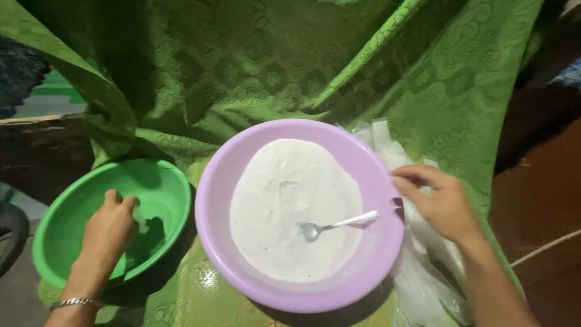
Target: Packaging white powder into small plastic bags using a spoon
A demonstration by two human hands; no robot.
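Spoon (pixel 336 225) in floured purple bowl (pixel 212 200)

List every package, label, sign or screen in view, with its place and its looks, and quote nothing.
Clear plastic bags: the only packaging, a loose pile of flat, see-through, whitish pieces on the green cloth, right of the purple bowl, under the right hand.
Labels, signs, screens: none in view.
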